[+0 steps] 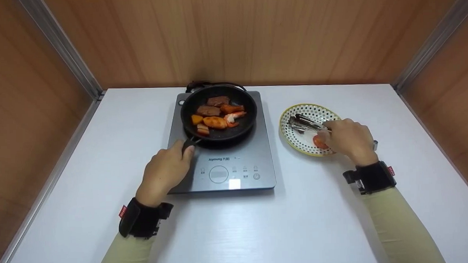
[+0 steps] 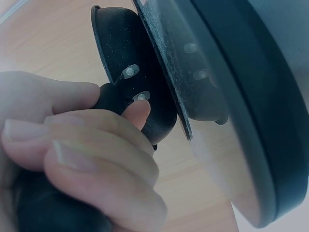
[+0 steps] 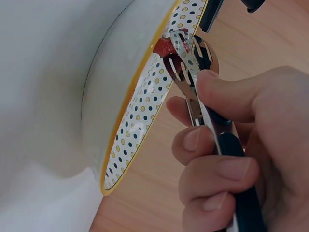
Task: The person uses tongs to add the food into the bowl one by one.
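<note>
My left hand (image 1: 163, 171) grips the black handle (image 1: 189, 144) of a frying pan (image 1: 187, 121), which sits on the induction cooker (image 1: 242, 154). Inside the pan are two brown meat pieces (image 1: 208, 110), a shrimp (image 1: 233, 116) and several orange and yellow pieces (image 1: 215, 122). On the right, my right hand (image 1: 349, 139) holds metal tongs (image 3: 193, 92) with dark handles. Their slotted heads reach over a polka-dot plate (image 3: 140, 121) with a yellow rim. A dark red food piece (image 3: 165, 47) shows right at the tong heads. A red slice (image 1: 320, 141) lies on the plate beside my fingers.
The cooker stands on a white table (image 1: 229, 229), its control panel (image 1: 218, 174) facing me. A black cord (image 1: 197, 84) lies behind the pan. Wooden panels (image 1: 230, 38) close off the back and both sides.
</note>
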Tool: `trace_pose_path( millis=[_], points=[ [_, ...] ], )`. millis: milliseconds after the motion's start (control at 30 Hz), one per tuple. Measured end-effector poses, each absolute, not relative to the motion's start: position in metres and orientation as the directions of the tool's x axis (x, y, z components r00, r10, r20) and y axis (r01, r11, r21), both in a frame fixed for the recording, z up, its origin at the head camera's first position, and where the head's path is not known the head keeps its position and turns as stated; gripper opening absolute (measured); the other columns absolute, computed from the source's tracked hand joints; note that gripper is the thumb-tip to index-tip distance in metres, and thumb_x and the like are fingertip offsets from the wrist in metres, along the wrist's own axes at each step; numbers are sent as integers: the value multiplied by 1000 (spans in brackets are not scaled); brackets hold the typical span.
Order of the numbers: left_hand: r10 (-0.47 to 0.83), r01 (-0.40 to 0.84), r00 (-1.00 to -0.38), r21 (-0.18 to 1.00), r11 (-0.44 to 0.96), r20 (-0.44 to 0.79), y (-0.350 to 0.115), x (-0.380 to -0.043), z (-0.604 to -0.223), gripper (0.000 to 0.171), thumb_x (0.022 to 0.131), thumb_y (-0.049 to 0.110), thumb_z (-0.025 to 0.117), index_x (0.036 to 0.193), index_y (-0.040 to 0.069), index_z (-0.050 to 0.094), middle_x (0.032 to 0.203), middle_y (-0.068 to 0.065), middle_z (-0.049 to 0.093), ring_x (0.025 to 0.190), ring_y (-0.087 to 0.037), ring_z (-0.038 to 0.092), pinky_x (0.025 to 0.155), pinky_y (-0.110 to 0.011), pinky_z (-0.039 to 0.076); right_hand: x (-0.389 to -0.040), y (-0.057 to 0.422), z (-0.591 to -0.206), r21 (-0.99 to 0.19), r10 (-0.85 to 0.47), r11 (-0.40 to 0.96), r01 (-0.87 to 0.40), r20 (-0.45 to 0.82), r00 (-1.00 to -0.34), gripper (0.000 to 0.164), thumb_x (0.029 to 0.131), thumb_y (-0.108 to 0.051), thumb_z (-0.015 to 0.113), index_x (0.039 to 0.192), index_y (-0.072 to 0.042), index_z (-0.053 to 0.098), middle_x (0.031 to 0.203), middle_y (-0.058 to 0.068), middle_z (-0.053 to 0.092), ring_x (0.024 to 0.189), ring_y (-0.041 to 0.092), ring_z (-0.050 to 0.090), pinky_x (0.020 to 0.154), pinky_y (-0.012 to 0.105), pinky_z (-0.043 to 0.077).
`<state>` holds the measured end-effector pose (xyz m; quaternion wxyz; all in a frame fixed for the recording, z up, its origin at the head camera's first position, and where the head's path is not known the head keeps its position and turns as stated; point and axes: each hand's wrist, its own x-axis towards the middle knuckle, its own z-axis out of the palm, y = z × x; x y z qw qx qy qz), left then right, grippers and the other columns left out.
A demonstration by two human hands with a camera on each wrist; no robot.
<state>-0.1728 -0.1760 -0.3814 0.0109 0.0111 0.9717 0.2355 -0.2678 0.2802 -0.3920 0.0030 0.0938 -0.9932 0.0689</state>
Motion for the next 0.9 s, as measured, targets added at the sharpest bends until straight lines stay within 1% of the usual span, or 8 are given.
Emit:
trace_pose_path(
  millis=[67, 167, 267, 400, 567, 667, 733, 900],
  points=[
    [26, 16, -1000, 455, 890, -16, -176, -173, -382, 40, 114, 39, 44, 123, 3, 59, 93, -21, 68, 89, -40, 70, 65, -49, 49, -266, 279, -390, -131, -195, 971, -199, 43, -980, 45, 107, -40, 60, 140, -10, 68, 125, 29, 71, 108, 54, 67, 77, 66, 53],
    [24, 13, -1000, 451, 892, -19, -176, -174, -382, 43, 114, 40, 44, 127, 2, 60, 95, -23, 70, 91, -41, 71, 64, -49, 49, -264, 277, -384, -127, -198, 970, -208, 89, -976, 42, 107, -38, 61, 138, -10, 70, 116, 27, 73, 95, 49, 70, 69, 61, 52],
    [24, 13, -1000, 452, 892, -19, -175, -175, -382, 42, 114, 40, 43, 125, 2, 59, 94, -23, 69, 89, -41, 71, 63, -49, 48, -263, 274, -377, -123, -208, 967, -221, 114, -972, 36, 107, -36, 63, 133, -12, 73, 111, 24, 75, 90, 45, 70, 66, 59, 51],
    [25, 14, -1000, 455, 891, -17, -174, -174, -381, 44, 115, 40, 43, 128, 1, 59, 99, -25, 71, 92, -43, 72, 65, -51, 50, -263, 272, -375, -110, -227, 966, -236, 85, -970, 35, 107, -36, 63, 129, -12, 74, 109, 22, 75, 93, 46, 70, 69, 60, 52],
    [22, 5, -999, 471, 882, -30, -174, -174, -381, 40, 114, 40, 44, 122, 4, 59, 95, -22, 68, 87, -38, 69, 64, -48, 48, -269, 276, -377, -96, -211, 972, -213, 25, -977, 45, 107, -38, 62, 139, -8, 68, 119, 28, 72, 101, 51, 69, 75, 63, 52],
    [25, 6, -999, 472, 882, -34, -175, -174, -381, 40, 115, 41, 43, 123, 5, 58, 94, -21, 67, 86, -38, 68, 64, -48, 47, -272, 288, -374, -89, -214, 973, -213, 4, -977, 48, 106, -37, 63, 142, -6, 65, 125, 30, 70, 107, 53, 67, 79, 66, 52],
    [25, 6, -999, 470, 883, -34, -175, -174, -381, 40, 115, 41, 43, 124, 5, 58, 95, -21, 67, 88, -38, 68, 64, -48, 47, -273, 298, -371, -84, -229, 970, -228, 0, -973, 49, 105, -38, 64, 142, -6, 65, 126, 30, 70, 108, 53, 67, 79, 67, 52],
    [22, 2, -999, 477, 879, -36, -176, -173, -380, 38, 114, 41, 42, 120, 7, 58, 93, -19, 66, 85, -36, 66, 63, -46, 47, -275, 320, -361, -55, -268, 962, -267, -15, -963, 49, 102, -39, 68, 139, -7, 68, 123, 29, 71, 101, 50, 68, 71, 63, 51]
  ],
)
